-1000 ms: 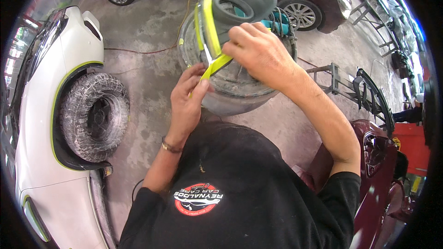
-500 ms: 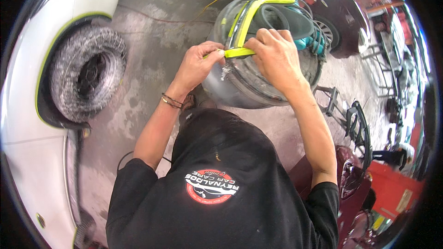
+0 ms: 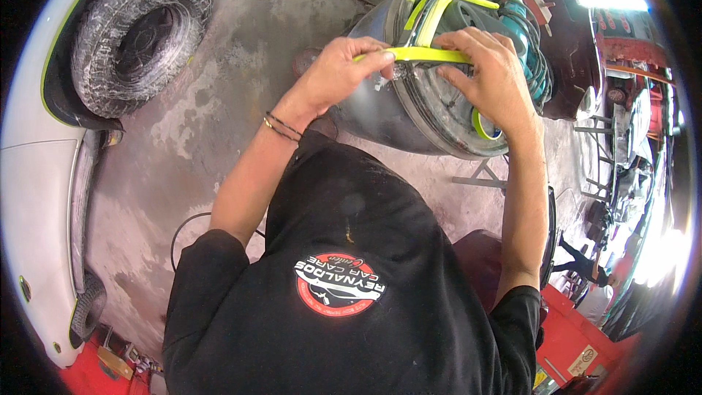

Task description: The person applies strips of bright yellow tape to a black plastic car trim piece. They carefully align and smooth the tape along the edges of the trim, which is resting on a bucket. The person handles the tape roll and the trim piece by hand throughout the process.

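A car-repair workshop is indicated by a pale car (image 3: pixel 36 164) edged in yellow-green, a dust-caked tyre (image 3: pixel 99 51), a smudged concrete floor (image 3: pixel 201 128) and a teal power tool (image 3: pixel 515 22) laid on a drum (image 3: pixel 376 118).

Lone fisheye view (rim rounded) from the head, steeply downward, near left hand (image 3: pixel 340 73) and right hand (image 3: pixel 496 77).

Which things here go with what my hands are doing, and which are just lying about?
In use:
yellow tape, left hand pinching, right hand touching
taped part
drum underneath
probably tape roll

Just around:
teal power tool
tire
white car
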